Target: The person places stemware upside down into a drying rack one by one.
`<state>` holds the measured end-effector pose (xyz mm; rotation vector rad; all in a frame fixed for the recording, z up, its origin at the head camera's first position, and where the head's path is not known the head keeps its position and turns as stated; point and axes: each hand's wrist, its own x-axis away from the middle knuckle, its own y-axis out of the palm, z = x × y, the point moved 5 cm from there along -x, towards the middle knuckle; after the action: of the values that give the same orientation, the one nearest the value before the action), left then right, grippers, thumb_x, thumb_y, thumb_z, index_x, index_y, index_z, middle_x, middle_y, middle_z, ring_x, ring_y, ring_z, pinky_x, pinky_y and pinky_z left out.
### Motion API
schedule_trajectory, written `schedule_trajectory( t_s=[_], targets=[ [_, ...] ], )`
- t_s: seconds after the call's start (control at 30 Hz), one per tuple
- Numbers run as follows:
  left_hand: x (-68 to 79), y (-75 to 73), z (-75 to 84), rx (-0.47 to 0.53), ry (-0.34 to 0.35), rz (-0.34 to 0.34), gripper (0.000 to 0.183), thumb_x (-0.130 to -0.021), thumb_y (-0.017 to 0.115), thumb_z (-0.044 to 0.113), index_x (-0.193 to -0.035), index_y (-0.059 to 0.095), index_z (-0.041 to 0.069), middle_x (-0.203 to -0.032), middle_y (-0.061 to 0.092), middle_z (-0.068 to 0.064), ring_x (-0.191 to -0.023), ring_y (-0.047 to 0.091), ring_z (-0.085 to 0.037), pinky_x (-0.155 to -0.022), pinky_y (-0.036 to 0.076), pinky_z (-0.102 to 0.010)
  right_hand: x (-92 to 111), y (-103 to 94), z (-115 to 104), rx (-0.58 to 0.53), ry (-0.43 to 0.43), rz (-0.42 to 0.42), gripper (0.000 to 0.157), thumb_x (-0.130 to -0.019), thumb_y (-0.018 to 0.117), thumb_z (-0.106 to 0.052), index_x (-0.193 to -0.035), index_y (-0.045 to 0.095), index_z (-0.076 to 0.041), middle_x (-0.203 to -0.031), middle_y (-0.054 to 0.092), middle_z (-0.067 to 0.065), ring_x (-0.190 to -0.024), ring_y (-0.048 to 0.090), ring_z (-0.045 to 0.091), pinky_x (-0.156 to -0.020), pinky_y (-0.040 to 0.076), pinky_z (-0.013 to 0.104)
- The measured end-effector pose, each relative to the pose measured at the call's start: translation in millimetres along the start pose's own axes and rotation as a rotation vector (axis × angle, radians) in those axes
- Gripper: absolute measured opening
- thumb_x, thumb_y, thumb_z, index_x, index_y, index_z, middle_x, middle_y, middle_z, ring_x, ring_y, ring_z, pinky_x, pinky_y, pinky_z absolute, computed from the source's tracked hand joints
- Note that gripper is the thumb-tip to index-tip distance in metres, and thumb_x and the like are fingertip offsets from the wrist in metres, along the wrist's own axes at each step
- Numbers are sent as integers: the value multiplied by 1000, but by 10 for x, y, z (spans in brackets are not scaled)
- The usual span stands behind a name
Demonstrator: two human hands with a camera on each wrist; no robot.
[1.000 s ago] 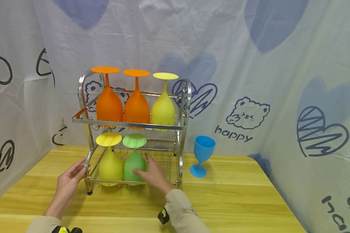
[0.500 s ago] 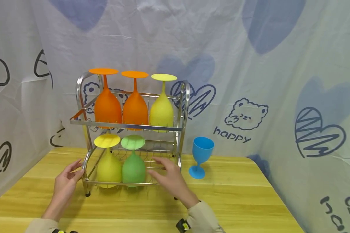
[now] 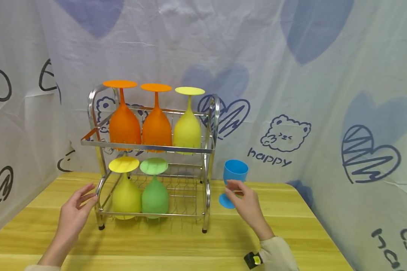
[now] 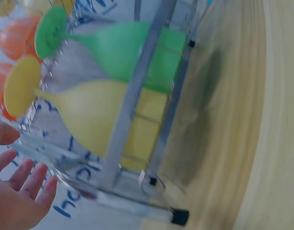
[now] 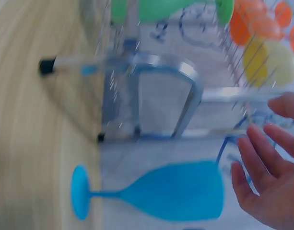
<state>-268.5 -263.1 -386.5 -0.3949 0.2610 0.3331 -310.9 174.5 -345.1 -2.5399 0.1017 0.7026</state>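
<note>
A blue plastic goblet stands upright on the table, right of a two-tier metal dish rack. My right hand is in front of the goblet, its loosely bent fingers overlapping the stem in the head view. In the right wrist view that hand holds nothing, and its fingers are beside the rim of the goblet. At the rack's lower left post, the fingertips of my left hand are right at the metal, fingers relaxed. Upside down on the lower tier sit a yellow goblet and a green goblet.
The upper tier carries two orange goblets, one at the left and one in the middle, plus a yellow goblet, all inverted. A printed cloth hangs behind and beside the wooden table.
My right hand has left the green goblet and moved right, out of the rack, to the blue goblet. My left hand has stayed by the left post.
</note>
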Motion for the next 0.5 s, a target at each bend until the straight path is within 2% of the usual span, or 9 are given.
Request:
schedule_trajectory(
  t_s=[0.13,0.2,0.3,0.37,0.5],
  targets=[
    [67,49,155,8,33,-21,54,-101,52,26,-146,37,-1,-135,51,0,-102,44,14,-80,38,-2,-71,-139,243,37,53,135,41,-86,72,-6,-123,58,6,-112,63,21,-104,59,36,-91,50,50],
    [106,87,226,18,51,-38,53,-101,52,27,-145,38,-1,-133,50,7,-104,44,13,-81,38,-2,-109,-164,358,69,89,166,51,-85,74,-7,-128,53,8,-120,58,25,-111,54,40,-93,47,53],
    [160,148,327,50,84,-65,52,-101,53,24,-144,39,0,-130,48,15,-106,46,12,-84,37,-2,-174,-147,536,113,161,145,69,-83,77,-10,-139,40,8,-134,47,28,-121,46,43,-97,43,55],
    [197,183,390,67,109,-75,50,-101,54,20,-143,39,-2,-129,48,18,-107,47,11,-85,39,-3,-224,-113,649,100,217,113,79,-83,77,-13,-144,31,8,-141,39,30,-127,40,45,-102,39,57],
    [263,260,493,122,123,-111,48,-100,56,16,-142,41,-2,-129,49,12,-107,50,9,-84,44,-7,-314,-48,839,8,333,72,94,-83,77,-19,-150,16,6,-148,29,31,-134,31,46,-108,30,58]
  ],
)
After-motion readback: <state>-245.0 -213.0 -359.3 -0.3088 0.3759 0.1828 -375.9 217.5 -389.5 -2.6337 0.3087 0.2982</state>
